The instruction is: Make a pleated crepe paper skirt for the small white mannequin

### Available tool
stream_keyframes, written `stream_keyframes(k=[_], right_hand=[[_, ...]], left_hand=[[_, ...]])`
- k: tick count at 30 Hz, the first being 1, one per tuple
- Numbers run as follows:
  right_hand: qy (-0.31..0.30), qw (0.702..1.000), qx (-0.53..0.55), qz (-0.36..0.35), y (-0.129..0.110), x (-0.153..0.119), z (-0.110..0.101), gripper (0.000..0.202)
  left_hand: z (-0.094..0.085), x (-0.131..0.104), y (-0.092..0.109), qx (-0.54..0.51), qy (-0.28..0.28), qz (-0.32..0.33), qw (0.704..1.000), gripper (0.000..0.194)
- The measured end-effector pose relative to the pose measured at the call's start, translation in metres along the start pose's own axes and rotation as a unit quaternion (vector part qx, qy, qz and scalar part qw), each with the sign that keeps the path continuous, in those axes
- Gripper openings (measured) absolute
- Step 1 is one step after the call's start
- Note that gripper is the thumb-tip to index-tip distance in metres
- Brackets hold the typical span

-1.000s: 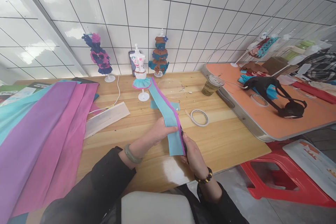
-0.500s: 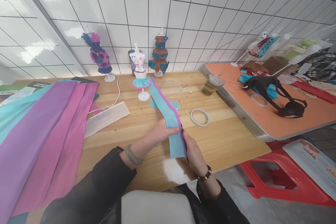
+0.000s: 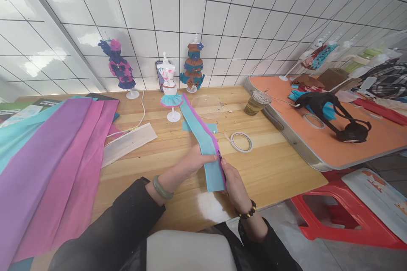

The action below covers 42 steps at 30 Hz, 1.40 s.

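Observation:
A long light-blue strip with a purple edge runs from the small white mannequin toward me. My left hand pinches it near its close end, thumb on top and fingers underneath. On the strip's right side my right hand is closed round a dark tool, apparently scissors, lying along the purple edge; most of it is hidden by my hand. A short blue piece lies under the strip on the wooden table.
Pink and purple sheets cover the left side. A tape roll and a cup are at right. Dressed mannequins stand by the wall. A red stool stands beside an orange table.
The dark tool and my right hand have shifted very slightly along the purple edge. My left hand holds the strip in nearly the same place.

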State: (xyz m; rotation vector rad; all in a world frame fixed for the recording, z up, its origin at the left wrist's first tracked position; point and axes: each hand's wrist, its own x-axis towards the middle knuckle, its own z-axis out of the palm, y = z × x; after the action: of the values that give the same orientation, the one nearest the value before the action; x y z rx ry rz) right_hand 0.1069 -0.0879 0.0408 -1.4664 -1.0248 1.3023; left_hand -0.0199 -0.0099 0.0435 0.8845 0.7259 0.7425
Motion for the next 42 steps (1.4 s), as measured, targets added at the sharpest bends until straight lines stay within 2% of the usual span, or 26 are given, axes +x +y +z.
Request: stream_keyframes(k=[7,20,25,32,42], right_hand=[[-0.005,0.999,-0.017,-0.043,-0.004,0.0,0.0,0.038],[-0.012,0.999,-0.028,-0.041,0.0,-0.001,0.0,0.037],[-0.01,0.998,-0.04,-0.041,0.003,-0.003,0.002,0.039],[-0.011,0.998,-0.05,-0.022,0.001,-0.004,-0.001,0.039],[-0.021,0.999,-0.019,-0.046,-0.003,0.0,-0.001,0.041]], left_hand=[[-0.003,0.003,-0.003,-0.026,-0.021,-0.01,0.999,0.03],[-0.009,0.007,-0.003,-0.085,-0.005,-0.05,0.995,0.025],[-0.013,0.008,-0.003,-0.078,0.005,-0.043,0.996,0.019],[-0.01,0.008,-0.002,-0.077,0.012,-0.014,0.997,0.027],[-0.005,0.007,-0.006,-0.045,0.02,0.016,0.999,0.038]])
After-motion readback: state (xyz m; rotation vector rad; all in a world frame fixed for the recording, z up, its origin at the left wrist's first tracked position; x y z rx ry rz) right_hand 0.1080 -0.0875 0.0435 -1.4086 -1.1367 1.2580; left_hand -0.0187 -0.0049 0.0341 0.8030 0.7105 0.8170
